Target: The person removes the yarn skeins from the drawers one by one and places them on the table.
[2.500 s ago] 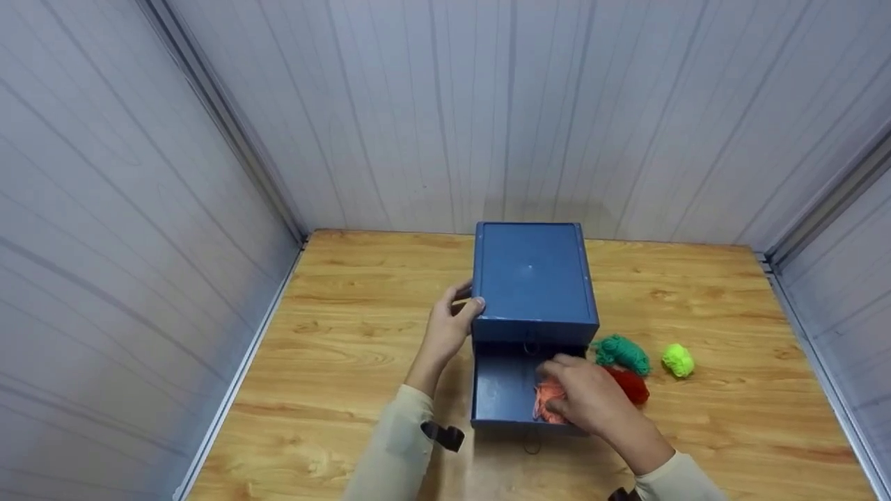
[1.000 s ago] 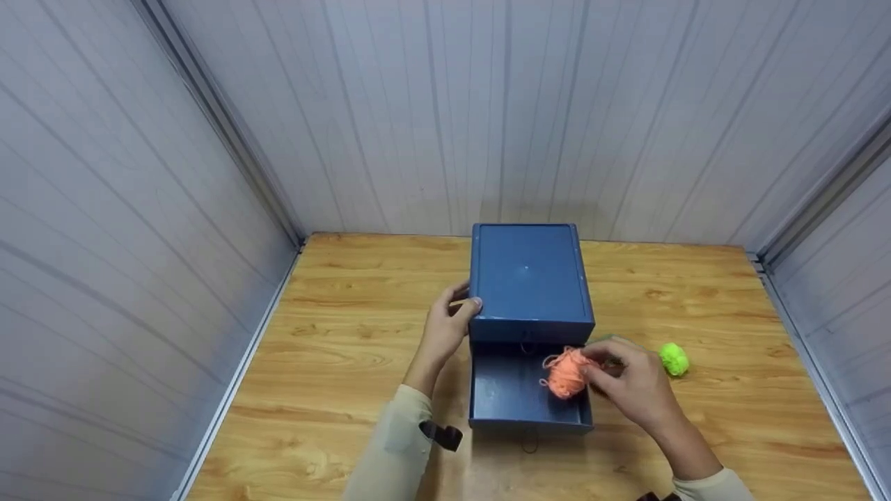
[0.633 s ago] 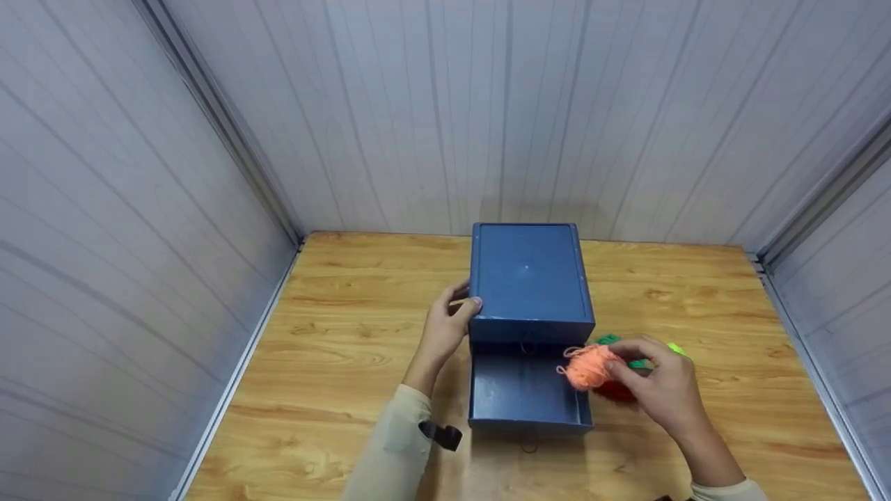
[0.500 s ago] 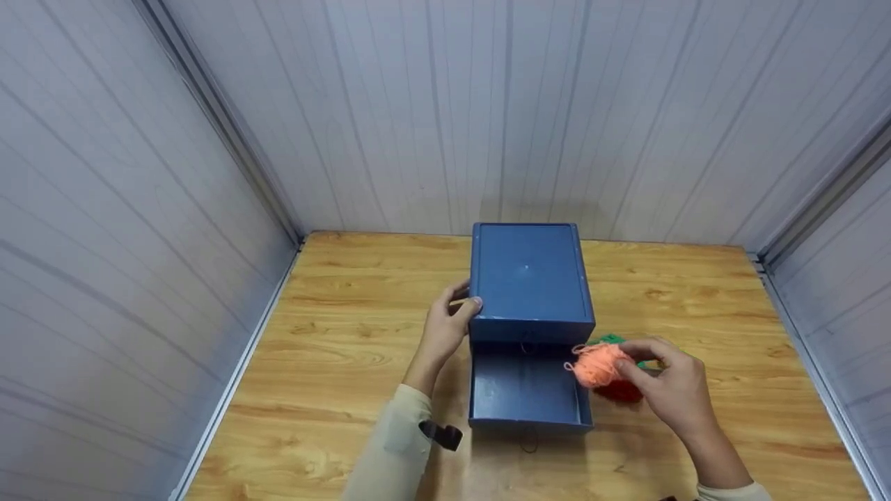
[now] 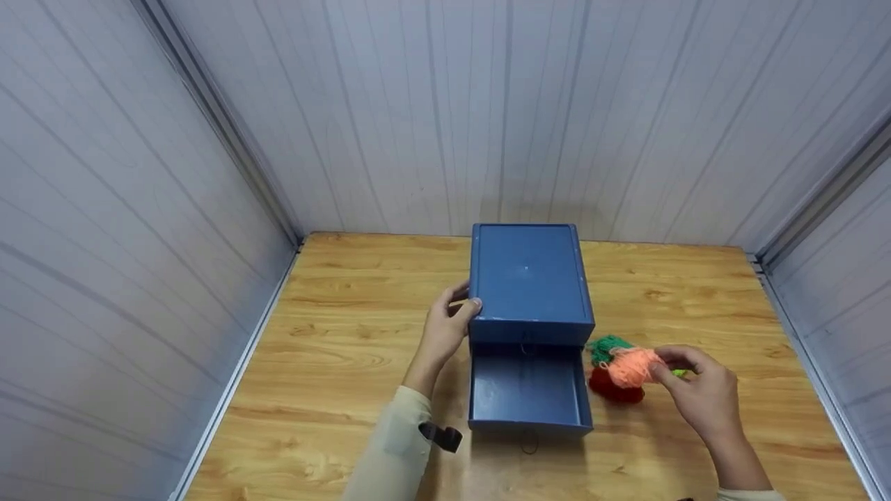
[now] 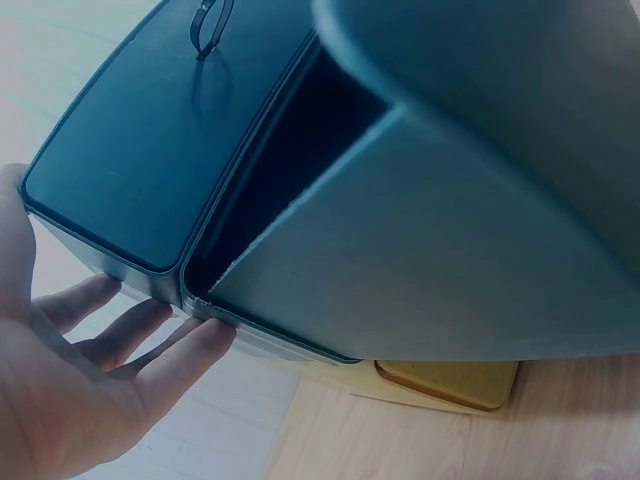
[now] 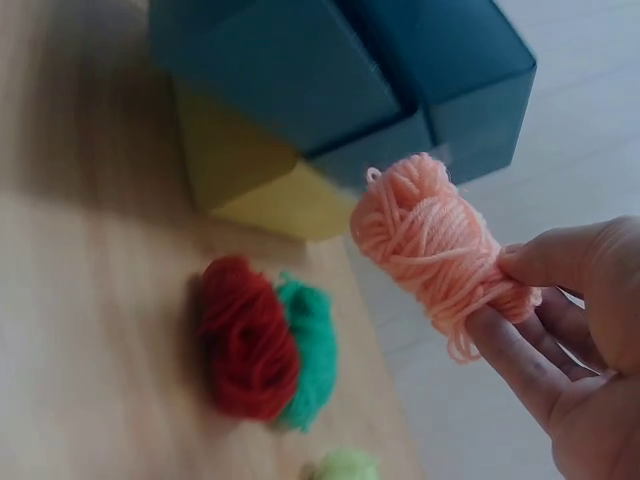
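A skein of peach yarn (image 5: 632, 367) is pinched at one end between the thumb and fingers of my right hand (image 5: 706, 393). It is held up off the table, as the right wrist view (image 7: 430, 240) shows. Below it lie a dark red skein (image 5: 617, 387) and a green skein (image 5: 607, 349), side by side on the table. My left hand (image 5: 447, 321) grips the left side of a blue drawer cabinet (image 5: 532, 278), thumb at its upper edge and fingers along the side wall. The cabinet's blue drawer (image 5: 525, 393) is pulled out with nothing in it.
A small neon-yellow yarn ball (image 5: 679, 374) is mostly hidden behind my right hand. A yellow lower section (image 7: 250, 180) shows beneath the blue drawer in the wrist views. White panel walls (image 5: 418, 125) border the wooden table (image 5: 348, 334) at the back and sides.
My right hand has lifted the peach skein out of the drawer and carried it right, over the red and green skeins. My left hand stays at the cabinet.
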{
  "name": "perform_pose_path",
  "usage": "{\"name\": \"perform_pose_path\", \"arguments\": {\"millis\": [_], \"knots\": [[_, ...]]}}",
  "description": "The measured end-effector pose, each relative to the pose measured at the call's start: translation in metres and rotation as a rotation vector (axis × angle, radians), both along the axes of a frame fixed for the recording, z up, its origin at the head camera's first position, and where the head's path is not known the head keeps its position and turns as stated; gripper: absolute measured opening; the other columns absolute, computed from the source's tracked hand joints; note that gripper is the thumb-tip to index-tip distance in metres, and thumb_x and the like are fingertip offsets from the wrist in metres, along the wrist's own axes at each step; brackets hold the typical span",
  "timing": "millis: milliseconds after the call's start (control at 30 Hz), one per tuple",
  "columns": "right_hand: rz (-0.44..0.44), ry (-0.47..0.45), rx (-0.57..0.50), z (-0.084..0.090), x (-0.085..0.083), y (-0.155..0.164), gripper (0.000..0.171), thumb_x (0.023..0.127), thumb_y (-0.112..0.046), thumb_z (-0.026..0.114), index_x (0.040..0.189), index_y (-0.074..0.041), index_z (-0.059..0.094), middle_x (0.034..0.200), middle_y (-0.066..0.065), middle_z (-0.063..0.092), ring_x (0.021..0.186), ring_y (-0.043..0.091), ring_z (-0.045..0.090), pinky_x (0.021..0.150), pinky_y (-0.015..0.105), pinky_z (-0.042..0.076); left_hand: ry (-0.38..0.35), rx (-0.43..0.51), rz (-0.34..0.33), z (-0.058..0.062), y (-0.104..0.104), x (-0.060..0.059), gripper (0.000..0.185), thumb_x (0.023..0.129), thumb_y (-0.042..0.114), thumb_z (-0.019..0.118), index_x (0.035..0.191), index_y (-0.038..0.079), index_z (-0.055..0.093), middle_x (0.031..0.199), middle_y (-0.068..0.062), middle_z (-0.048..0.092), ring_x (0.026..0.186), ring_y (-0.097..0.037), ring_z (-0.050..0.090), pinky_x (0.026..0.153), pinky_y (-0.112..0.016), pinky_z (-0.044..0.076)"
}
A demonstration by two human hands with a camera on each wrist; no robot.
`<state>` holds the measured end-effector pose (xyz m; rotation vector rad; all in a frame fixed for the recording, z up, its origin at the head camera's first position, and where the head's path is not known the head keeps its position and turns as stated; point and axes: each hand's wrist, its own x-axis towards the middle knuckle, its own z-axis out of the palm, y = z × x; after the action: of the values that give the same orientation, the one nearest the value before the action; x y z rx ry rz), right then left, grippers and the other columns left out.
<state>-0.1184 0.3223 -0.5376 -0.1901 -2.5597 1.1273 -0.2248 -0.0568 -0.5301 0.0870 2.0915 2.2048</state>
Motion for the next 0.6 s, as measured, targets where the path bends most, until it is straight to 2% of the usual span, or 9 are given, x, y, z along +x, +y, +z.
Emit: {"name": "perform_pose_path", "arguments": {"millis": [267, 500, 600], "knots": [[-0.119, -0.031, 0.016, -0.019, 0.001, 0.021, 0.021, 0.085, -0.015, 0.085, 0.104, -0.009, 0.078, 0.092, 0.008, 0.078, 0.075, -0.017, 0.056, 0.074, 0.006, 0.039, 0.005, 0.005, 0.007, 0.000, 0.000, 0.000, 0.055, 0.098, 0.024, 0.065, 0.148, 0.008, 0.052, 0.141, -0.018, 0.056, 0.123, -0.031, 0.060, 0.092, -0.041, 0.059], [-0.162, -0.086, -0.001, -0.036, 0.002, 0.041, 0.023, 0.087, -0.018, 0.083, 0.108, -0.008, 0.078, 0.088, 0.006, 0.078, 0.071, -0.018, 0.055, 0.069, 0.007, 0.039, -0.009, 0.007, 0.008, 0.001, 0.001, 0.000, 0.056, 0.098, 0.025, 0.065, 0.149, 0.008, 0.051, 0.142, -0.017, 0.056, 0.125, -0.030, 0.060, 0.093, -0.041, 0.058], [-0.199, -0.092, -0.036, -0.046, 0.002, 0.048, 0.023, 0.087, -0.016, 0.083, 0.108, -0.006, 0.077, 0.086, 0.004, 0.078, 0.069, -0.018, 0.056, 0.065, 0.007, 0.042, -0.011, 0.005, 0.001, 0.001, 0.000, 0.000, 0.057, 0.097, 0.025, 0.065, 0.149, 0.008, 0.051, 0.143, -0.016, 0.055, 0.125, -0.029, 0.059, 0.093, -0.042, 0.058]]}}
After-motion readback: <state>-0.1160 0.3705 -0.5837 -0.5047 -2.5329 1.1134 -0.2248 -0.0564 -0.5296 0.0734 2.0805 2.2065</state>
